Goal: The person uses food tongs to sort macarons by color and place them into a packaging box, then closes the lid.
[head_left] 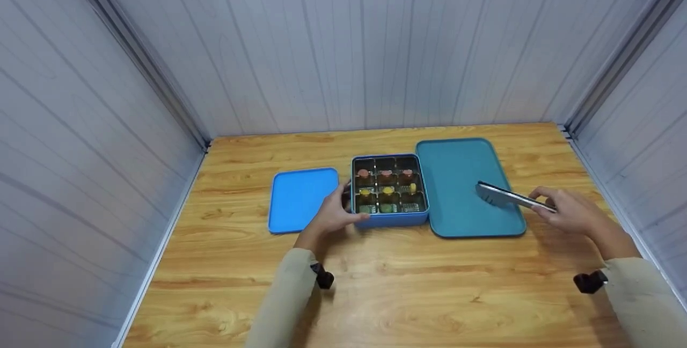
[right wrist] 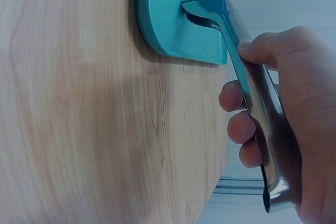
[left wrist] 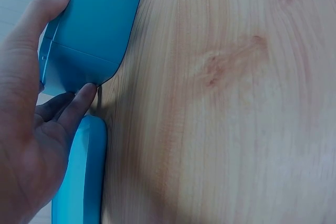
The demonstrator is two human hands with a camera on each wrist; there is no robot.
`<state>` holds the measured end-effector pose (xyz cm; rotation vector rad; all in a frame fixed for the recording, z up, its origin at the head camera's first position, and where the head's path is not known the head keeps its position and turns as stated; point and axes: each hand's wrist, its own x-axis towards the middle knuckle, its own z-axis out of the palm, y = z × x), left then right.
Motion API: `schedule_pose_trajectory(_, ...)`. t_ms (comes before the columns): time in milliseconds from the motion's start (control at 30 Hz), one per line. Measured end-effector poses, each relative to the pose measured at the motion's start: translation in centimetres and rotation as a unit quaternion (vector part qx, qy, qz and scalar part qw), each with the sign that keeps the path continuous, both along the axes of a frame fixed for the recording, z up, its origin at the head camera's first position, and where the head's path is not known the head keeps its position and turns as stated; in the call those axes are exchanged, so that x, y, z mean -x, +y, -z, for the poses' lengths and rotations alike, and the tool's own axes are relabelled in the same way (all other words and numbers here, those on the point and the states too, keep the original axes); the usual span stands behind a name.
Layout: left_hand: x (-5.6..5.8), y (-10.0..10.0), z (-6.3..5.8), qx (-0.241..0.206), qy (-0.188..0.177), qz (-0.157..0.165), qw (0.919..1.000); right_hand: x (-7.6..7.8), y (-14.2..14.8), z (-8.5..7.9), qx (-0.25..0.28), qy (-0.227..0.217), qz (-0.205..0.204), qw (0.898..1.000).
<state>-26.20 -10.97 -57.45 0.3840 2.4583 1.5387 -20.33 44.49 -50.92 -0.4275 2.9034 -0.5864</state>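
Observation:
My left hand (head_left: 334, 212) holds a blue lunch box (head_left: 394, 220) by its near left corner, thumb on the front wall and fingers along the left side. A dark divided insert (head_left: 385, 164) inside the box has several compartments. Red pieces (head_left: 386, 174) lie towards the back, yellow pieces (head_left: 387, 190) in the middle and green pieces (head_left: 387, 208) at the front. Metal tongs (right wrist: 257, 95) are gripped in my right hand (head_left: 571, 211), thumb on one arm and fingertips on the other. Their tips sit close together over the teal tray (head_left: 467, 171).
A flat blue lid (head_left: 300, 200) lies left of the box, close to my left fingers. The tray adjoins the box's right side. Everything rests on a wooden table (head_left: 408, 294), with pale panel walls (head_left: 343, 47) at the back and both sides.

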Motion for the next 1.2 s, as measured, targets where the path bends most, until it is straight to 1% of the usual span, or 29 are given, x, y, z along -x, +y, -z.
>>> schedule_pose_trajectory(133,-0.1,0.0,0.1,0.004,0.000,-0.001,1.0000,-0.1,0.0,0.1,0.010,-0.008,0.000,1.000)
schedule_pose_trajectory(200,0.0,0.0,0.2,0.009,0.002,-0.003,1.0000,-0.1,0.0,0.1,0.012,-0.006,0.000,1.000)
schedule_pose_trajectory(267,0.0,-0.1,0.1,0.009,0.002,0.001,1.0000,-0.2,0.1,0.2,0.010,-0.004,0.000,1.000)
schedule_pose_trajectory(467,-0.3,0.0,-0.2,0.001,-0.010,0.005,0.9999,-0.1,0.2,0.3,0.009,-0.002,-0.004,1.000)
schedule_pose_trajectory(700,-0.1,0.0,-0.1,0.006,-0.002,0.004,1.0000,0.2,0.3,-0.5,0.010,0.012,-0.012,1.000)
schedule_pose_trajectory(867,0.0,0.1,0.0,-0.001,-0.006,0.007,1.0000,0.4,0.2,-0.8,0.005,0.011,-0.007,1.000)
schedule_pose_trajectory(1033,-0.1,0.0,-0.1,-0.002,-0.007,0.004,1.0000,0.7,-0.5,-1.2,0.007,0.012,-0.010,1.000)
schedule_pose_trajectory(1200,-0.1,-0.1,-0.1,0.002,0.001,0.002,1.0000,1.1,-1.4,-1.7,0.016,0.028,-0.022,0.999)
